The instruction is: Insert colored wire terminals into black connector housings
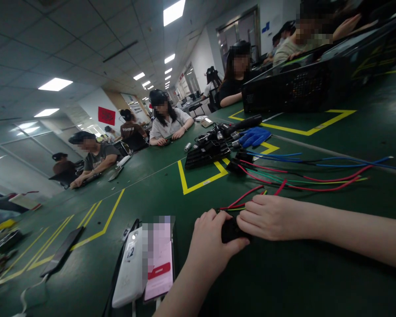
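Gripping a small black connector point(230, 230) between them, the left hand point(211, 246) and right hand point(267, 218) rest on the green table point(284, 273), both closed on it, with coloured wires point(246, 195) trailing away behind it and a phone point(160, 264) lying just left.

1. I see a long green counter point(284, 281) with yellow lines point(203, 183) taped on it.
2. The ceiling point(86, 39) is made of white squares, with bright flat lights point(55, 84) in rows.
3. A red sign point(106, 116) hangs on the far white wall point(92, 102).
4. Glass walls point(20, 154) run along the left side.
5. A tall door point(239, 28) stands at the back right.
6. Other people point(166, 121) sit along the counter.
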Demonstrator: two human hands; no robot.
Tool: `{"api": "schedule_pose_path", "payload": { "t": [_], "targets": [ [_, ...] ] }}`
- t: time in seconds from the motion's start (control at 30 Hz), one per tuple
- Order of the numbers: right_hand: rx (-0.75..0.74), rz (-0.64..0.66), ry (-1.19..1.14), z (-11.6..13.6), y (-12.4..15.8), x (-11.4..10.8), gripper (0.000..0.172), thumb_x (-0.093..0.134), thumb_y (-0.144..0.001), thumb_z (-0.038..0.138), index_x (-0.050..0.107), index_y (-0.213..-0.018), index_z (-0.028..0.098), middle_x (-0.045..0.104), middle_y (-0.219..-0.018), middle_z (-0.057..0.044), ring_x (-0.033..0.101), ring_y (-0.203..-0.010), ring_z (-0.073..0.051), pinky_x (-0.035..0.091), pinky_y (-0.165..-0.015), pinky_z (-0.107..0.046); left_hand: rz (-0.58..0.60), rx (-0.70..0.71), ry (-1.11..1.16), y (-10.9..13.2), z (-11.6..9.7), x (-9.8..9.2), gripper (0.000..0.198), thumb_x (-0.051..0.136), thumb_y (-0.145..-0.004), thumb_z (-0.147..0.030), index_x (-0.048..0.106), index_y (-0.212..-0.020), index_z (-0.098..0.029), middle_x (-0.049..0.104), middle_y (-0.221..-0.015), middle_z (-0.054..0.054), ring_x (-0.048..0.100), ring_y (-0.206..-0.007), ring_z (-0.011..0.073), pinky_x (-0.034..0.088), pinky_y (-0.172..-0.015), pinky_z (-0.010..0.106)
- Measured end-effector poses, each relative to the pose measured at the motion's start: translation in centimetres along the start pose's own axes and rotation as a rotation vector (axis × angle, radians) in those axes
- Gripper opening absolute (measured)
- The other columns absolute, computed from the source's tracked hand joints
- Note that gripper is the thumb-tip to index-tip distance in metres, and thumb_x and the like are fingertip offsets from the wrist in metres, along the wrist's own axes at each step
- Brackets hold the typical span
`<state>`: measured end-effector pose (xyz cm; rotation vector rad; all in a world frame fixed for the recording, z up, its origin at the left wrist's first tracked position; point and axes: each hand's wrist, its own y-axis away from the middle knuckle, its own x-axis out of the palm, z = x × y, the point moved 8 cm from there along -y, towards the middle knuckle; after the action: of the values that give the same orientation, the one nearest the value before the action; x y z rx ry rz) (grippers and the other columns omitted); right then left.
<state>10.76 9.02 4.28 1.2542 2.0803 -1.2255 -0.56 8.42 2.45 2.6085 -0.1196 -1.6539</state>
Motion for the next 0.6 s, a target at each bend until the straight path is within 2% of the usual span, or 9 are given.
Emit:
{"api": "schedule_pose_path", "payload": {
  "t": [0.17,0.37,0.6],
  "targets": [
    [0.084,0.002,-0.13,-0.4,0.6,0.7,0.016,0.048,-0.096,0.01,0.061,-0.09,0.018,0.06,-0.072,0.001,0.05,-0.063,-0.014,0.031,-0.061,-0.032,-0.016,0.006,-0.011,-0.1,0.0,-0.1,0.032,0.081,-0.081,-0.04,0.067,-0.104,-0.022,0.064,-0.109,0.006,0.059,-0.104,0.0291,0.044,-0.094,0.044],
    [0.058,-0.023,-0.089,-0.3,0.3,-0.1,0.02,0.045,-0.098,0.009,0.062,-0.089,0.017,0.059,-0.068,0.001,0.048,-0.061,-0.014,0.029,-0.058,-0.032,0.008,-0.002,-0.016,-0.1,0.0,0.0,0.033,0.082,-0.08,-0.04,0.067,-0.102,-0.022,0.064,-0.109,0.007,0.059,-0.105,0.0296,0.044,-0.093,0.044],
    [0.143,0.035,-0.347,-1.0,1.1,1.5,0.019,0.048,-0.097,0.009,0.06,-0.088,0.019,0.064,-0.072,0.002,0.055,-0.062,-0.014,0.034,-0.06,-0.031,-0.003,0.002,-0.005,0.0,0.0,0.0,0.034,0.081,-0.08,-0.04,0.067,-0.106,-0.022,0.064,-0.108,0.006,0.059,-0.105,0.0296,0.044,-0.093,0.044]
  ]
}}
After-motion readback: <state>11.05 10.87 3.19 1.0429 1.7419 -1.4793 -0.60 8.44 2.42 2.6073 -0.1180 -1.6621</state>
